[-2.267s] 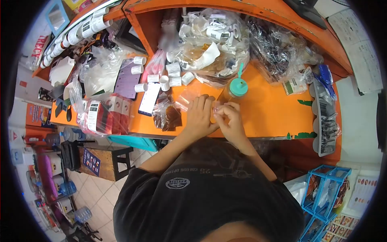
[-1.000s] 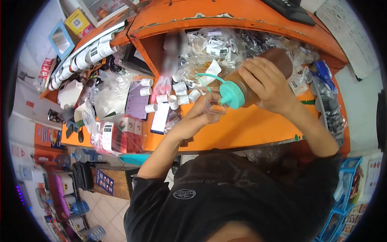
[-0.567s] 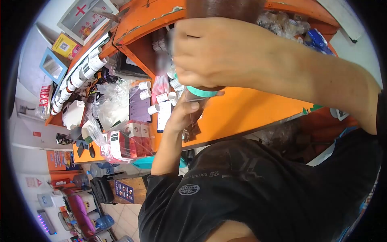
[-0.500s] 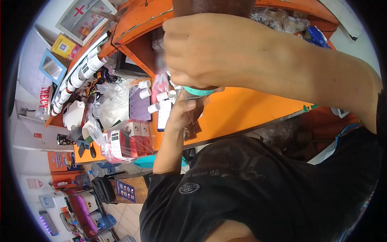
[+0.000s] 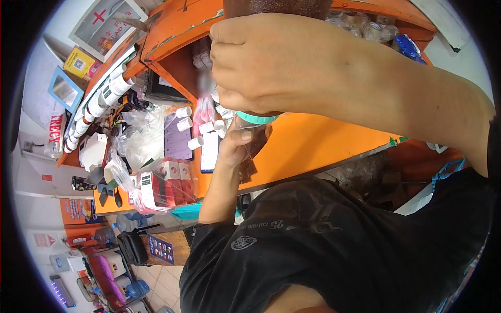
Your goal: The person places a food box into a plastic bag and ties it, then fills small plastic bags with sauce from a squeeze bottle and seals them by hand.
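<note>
My right hand (image 5: 261, 62) reaches across from the right, its fingers curled closed, back of the hand to the camera. Above and behind it shows a dark brown, beaded, see-through container (image 5: 279, 8); my hand hides its middle. Just below my fist is a teal ring (image 5: 255, 118), which looks like the container's lower end. My left hand (image 5: 237, 143) is closed around the part at and under the ring, thumb in front. A brown, see-through piece (image 5: 248, 171) hangs beneath this hand; its kind is unclear.
On the orange table (image 5: 308, 141) lie a phone (image 5: 210, 151), several white paper rolls (image 5: 184, 123), a purple sheet (image 5: 178, 138) and red boxes in clear plastic (image 5: 175, 182). An orange shelf (image 5: 177, 78) rises behind. A first aid box (image 5: 107, 26) is at upper left.
The view has shifted slightly, so the table's things sit a little further left. Both hands keep nearly the same place and grip, and the beaded surface above the right hand shows more clearly.
</note>
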`<state>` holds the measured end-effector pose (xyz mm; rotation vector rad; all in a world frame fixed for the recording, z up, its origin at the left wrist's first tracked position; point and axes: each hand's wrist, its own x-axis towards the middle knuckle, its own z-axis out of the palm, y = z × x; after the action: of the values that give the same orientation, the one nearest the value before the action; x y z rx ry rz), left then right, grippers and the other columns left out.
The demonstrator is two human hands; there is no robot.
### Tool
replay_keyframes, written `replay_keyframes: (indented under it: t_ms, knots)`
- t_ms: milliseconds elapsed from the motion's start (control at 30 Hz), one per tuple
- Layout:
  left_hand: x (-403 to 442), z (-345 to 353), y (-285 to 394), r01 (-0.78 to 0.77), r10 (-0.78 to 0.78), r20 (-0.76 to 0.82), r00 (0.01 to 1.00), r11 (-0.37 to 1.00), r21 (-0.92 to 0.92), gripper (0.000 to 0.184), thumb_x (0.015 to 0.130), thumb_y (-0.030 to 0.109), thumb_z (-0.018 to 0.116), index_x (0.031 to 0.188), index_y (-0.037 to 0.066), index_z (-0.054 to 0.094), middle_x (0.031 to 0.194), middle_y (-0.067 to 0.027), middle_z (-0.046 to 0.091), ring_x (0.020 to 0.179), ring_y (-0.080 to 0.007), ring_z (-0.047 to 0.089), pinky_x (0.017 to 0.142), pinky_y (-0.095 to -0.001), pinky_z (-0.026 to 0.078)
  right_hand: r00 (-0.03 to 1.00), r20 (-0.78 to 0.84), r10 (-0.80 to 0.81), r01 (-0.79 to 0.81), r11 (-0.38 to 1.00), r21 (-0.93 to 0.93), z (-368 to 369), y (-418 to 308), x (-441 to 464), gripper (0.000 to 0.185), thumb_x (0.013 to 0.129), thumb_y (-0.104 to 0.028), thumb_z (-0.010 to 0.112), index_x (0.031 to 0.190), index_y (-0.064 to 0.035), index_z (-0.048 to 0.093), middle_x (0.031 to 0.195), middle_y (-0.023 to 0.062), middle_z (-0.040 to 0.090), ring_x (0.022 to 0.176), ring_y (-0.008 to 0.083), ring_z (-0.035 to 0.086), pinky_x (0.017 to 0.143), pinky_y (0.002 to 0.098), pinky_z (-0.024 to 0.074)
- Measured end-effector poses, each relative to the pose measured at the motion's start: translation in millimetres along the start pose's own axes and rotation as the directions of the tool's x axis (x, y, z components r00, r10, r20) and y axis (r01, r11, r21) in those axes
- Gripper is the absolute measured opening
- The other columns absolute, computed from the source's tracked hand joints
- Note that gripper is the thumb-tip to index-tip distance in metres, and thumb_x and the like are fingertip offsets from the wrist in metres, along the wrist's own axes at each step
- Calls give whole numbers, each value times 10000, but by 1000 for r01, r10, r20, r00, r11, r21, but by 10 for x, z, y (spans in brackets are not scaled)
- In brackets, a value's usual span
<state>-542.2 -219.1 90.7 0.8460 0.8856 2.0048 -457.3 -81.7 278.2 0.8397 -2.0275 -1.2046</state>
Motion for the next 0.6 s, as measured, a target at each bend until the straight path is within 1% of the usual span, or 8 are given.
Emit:
replay_keyframes:
  t_ms: [100,200,300,367,433,467,533,600]
  knots:
    - [21,-35,-65,85,-85,2,996,996,-20,824,671,339,681,1343,-13,362,1178,-94,528,1032,-192,519,861,-306,405,995,88,36,-23,990,-140,-106,-46,-73,80,758,-176,658,835,-159,642,867,-66,627,922,122,569,902,269,409]
    - [88,59,-83,99,-97,-38,995,994,36,899,648,361,690,1378,-13,321,1277,-115,479,1127,-218,474,943,-333,363,963,233,133,-144,989,28,-176,-82,-124,137,754,-166,661,882,-146,617,918,-34,621,949,144,569,907,283,416]
    - [163,128,-135,35,-33,-17,999,996,85,900,625,384,699,1356,7,334,1263,-97,461,1115,-199,455,978,-320,326,977,92,192,-210,939,273,198,1,-486,230,731,-162,685,941,-126,598,959,0,613,964,174,570,907,306,420]
    - [180,261,-92,27,-27,1,1000,992,119,845,619,395,701,1301,28,362,1202,-77,461,1076,-183,455,948,-302,330,972,-6,234,-208,876,434,394,-26,-733,293,715,-160,702,980,-112,585,986,23,608,975,193,570,908,321,423]
    - [183,299,-145,-3,2,5,1000,993,119,686,622,399,689,1158,79,403,1052,-39,436,974,-147,439,848,-271,334,925,92,368,-362,784,504,457,-186,-1002,504,651,-206,749,1087,-76,534,1013,69,598,965,248,560,876,354,430]
    - [194,277,-232,-3,3,5,1000,996,94,689,619,377,696,1168,82,403,1050,-47,450,972,-166,467,868,-289,356,894,145,424,-432,729,532,501,-313,-1121,611,619,-230,773,1141,-58,508,1026,91,592,961,275,555,861,370,433]
    - [225,250,-351,47,-48,12,999,996,73,615,622,327,701,1113,105,404,1007,-46,463,912,-160,499,821,-298,391,681,125,721,-574,421,702,740,-825,-1294,784,527,-280,856,1179,-47,488,1058,124,593,971,320,559,840,399,450]
    - [245,196,-496,114,-115,4,993,989,96,524,642,290,685,1054,128,406,952,-30,457,832,-127,491,737,-282,398,438,349,828,-695,66,716,993,-1497,-1411,839,529,-325,879,1191,-24,462,1049,142,593,975,345,570,817,429,470]
